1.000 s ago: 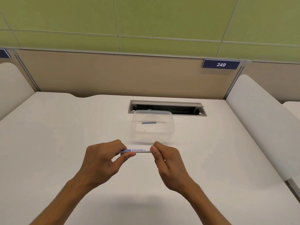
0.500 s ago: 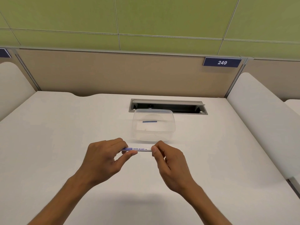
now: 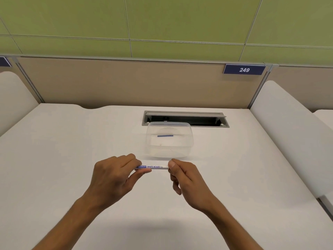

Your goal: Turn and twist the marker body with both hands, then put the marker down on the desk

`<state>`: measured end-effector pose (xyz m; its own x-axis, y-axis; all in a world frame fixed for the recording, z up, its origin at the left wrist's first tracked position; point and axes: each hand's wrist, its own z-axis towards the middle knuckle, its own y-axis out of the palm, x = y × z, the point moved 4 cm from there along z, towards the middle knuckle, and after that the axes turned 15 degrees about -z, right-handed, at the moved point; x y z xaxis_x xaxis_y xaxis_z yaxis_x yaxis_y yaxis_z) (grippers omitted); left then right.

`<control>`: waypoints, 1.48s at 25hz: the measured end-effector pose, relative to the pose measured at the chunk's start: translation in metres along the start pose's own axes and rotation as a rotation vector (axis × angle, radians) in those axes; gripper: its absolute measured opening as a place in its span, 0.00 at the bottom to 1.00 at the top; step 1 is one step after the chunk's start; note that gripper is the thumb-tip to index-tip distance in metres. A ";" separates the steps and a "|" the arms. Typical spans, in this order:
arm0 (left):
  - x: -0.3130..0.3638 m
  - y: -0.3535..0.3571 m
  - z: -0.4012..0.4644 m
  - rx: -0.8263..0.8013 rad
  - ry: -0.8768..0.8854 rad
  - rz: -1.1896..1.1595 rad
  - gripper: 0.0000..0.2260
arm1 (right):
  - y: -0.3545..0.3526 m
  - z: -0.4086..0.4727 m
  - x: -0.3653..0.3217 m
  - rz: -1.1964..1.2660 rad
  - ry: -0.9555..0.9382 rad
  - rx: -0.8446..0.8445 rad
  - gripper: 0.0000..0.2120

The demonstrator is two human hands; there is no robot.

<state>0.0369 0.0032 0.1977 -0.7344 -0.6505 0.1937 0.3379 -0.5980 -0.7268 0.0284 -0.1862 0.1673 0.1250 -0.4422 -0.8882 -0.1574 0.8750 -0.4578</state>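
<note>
While the whiteboard marker (image 3: 156, 167) is held level between both hands, just above the white desk (image 3: 54, 159), the step in hand is judged to be a pull or twist at one end of the barrel; a cap cannot be made out.

Head view, the only one:
- Left hand (image 3: 112, 179): fingers curled over the marker's left end, thumb pressed up from below. Barrel is pinched, grip narrow. The end itself is hidden behind the fingers (image 3: 132, 159).
- Right hand (image 3: 185, 179): thumb and forefinger are closed on the right end, remaining fingers loosely curled beneath. Whether a cap sits under those fingertips cannot be told.
- Printed label is exposed between the two grips, facing up.
- Clear plastic container (image 3: 169, 141) stands just beyond the fingertips, apart from them, open side up as far as can be told. A thin blue stick-like item (image 3: 165, 135) is seen through it; what it is cannot be told.
- Cable tray opening (image 3: 185, 118) lies behind the container, partition panel (image 3: 126, 83) and number plate (image 3: 244, 69) further back.

Doing it well, as a judgement:
- Force should be kept along the barrel axis; bending risks a slip out of the left-hand pinch.
- Left grip should be kept firm and still, motion taken by the right fingertips only.
- Knuckles should be kept short of the container wall; a light tub like that is easily knocked.
- Hands should be kept low over the desk so a dropped part does not roll far.
</note>
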 end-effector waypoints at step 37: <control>0.019 0.074 -0.018 -0.281 -0.682 -1.078 0.11 | 0.012 0.024 0.005 0.892 0.174 0.195 0.23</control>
<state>0.0368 -0.0448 0.1358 -0.0847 -0.0626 0.9944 -0.4248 -0.9005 -0.0928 0.0501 -0.1730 0.1586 -0.1141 0.4009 -0.9090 0.0445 0.9161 0.3984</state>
